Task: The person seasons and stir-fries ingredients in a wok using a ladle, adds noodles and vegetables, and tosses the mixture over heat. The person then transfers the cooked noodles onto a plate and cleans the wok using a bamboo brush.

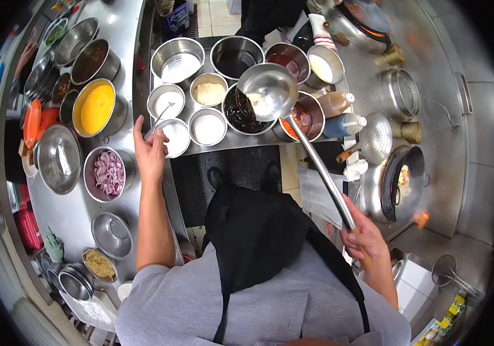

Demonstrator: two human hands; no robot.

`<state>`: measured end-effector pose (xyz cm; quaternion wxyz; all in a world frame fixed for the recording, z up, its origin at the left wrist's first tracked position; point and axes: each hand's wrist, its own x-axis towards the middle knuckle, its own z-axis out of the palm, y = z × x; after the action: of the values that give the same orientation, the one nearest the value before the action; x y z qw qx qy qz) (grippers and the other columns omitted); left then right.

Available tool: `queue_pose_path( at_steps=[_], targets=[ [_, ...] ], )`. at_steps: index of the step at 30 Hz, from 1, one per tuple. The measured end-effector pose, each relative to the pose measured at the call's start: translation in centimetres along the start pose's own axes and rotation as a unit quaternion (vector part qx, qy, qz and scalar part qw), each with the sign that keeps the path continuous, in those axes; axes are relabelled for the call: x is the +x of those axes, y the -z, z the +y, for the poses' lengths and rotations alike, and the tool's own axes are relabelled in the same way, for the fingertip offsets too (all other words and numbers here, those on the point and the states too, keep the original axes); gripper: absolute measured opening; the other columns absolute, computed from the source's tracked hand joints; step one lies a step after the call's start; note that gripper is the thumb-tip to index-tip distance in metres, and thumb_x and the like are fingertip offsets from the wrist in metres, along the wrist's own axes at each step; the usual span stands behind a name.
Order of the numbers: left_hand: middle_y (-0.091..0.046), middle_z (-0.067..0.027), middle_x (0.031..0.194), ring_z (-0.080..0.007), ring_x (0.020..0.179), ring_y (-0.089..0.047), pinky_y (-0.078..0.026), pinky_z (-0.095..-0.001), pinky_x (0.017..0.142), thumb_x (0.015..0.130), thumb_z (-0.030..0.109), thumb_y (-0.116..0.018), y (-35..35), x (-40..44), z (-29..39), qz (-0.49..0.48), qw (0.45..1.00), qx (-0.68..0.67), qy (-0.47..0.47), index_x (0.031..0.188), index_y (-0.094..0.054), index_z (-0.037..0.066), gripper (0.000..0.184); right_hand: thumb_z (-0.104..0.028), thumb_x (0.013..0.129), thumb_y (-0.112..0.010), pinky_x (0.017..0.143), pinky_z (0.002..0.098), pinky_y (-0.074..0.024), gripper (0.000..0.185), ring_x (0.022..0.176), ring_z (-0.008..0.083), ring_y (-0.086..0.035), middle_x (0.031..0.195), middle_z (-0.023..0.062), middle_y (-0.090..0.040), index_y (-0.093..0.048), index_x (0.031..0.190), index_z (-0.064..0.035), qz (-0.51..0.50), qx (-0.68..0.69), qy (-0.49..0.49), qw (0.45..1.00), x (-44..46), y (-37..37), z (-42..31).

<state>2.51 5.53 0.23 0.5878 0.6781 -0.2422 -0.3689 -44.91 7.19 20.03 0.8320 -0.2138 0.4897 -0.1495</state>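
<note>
My right hand is wrapped round the long handle of a metal ladle. Its bowl hangs over a pot of dark sauce, and something pale lies in it. My left hand pinches the thin handle of a small spoon, whose tip reaches into a pot of white powder. One finger of that hand sticks out. Close by stand a second white-filled pot, a third one and a pot of beige paste.
A wok with food sits on the right-hand stove, a small flame beside it. A perforated skimmer and sauce bottles are nearby. On the left counter are yellow liquid and sliced onions. Another person's hand shows far left.
</note>
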Motion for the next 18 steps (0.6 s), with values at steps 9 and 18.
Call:
queue_pose_path(
  at_steps=[9,18],
  targets=[
    [-0.057,-0.0015,0.071,-0.0052,0.053,-0.044,-0.035,-0.0209,0.047,0.094,0.008,-0.057,-4.6,-2.9,0.4,-0.078,0.997,-0.002,0.012,0.145,-0.035,0.006,0.055,-0.002,0.089,-0.054,0.038,0.0241,-0.036,0.088,0.042,0.0098,-0.037,0.067,0.0049,-0.045,-0.006,0.157,-0.0291,0.023,-0.101,0.041,0.994,2.2,1.6,1.8],
    [-0.052,-0.0008,0.07,-0.0075,0.056,-0.044,-0.038,-0.0242,0.05,0.092,0.007,-0.054,-8.3,-6.4,-7.8,-0.167,0.972,0.163,-0.005,0.144,-0.032,0.002,0.056,-0.009,0.096,-0.055,0.036,0.0249,-0.0353,0.083,0.038,0.0096,-0.041,0.071,0.0059,-0.042,-0.004,0.157,-0.0319,-0.239,0.269,0.196,0.912,-6.4,15.5,9.7]
  ],
)
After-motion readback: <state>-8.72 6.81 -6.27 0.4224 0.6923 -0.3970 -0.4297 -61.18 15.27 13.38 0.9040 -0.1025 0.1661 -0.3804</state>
